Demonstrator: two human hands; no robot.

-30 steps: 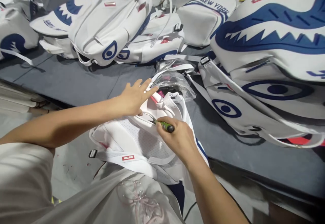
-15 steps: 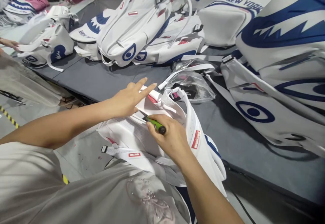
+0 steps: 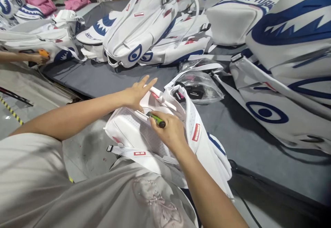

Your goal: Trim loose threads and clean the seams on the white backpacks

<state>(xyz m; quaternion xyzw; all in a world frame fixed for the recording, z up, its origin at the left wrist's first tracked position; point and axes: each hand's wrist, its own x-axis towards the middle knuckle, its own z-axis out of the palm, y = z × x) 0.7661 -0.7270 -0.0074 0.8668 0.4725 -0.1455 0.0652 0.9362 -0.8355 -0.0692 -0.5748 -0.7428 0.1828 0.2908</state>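
Note:
A white backpack [image 3: 134,126] with red labels and dotted padding leans across my lap against the table edge. My left hand [image 3: 138,95] rests on its upper part, fingers spread and thumb pressing down near a seam. Between the fingers of my right hand [image 3: 170,128] is a small green-and-black handled tool [image 3: 158,120]. Its dark tip is at the seam, close to my left thumb; I cannot make out what kind of tip it is. A shoulder strap [image 3: 192,117] curves up beside my right hand.
Clear plastic bags [image 3: 207,91] with black items lie behind the backpack on the grey-covered table [image 3: 103,79]. More white-and-blue backpacks [image 3: 139,31] are piled along the back and right [image 3: 266,112]. At far left, a co-worker's hand [image 3: 40,57] holds an orange-and-black tool.
My right hand and the tool have shifted slightly up and left along the seam. My left hand stays spread on the backpack. The co-worker's hand now shows an orange-and-black tool.

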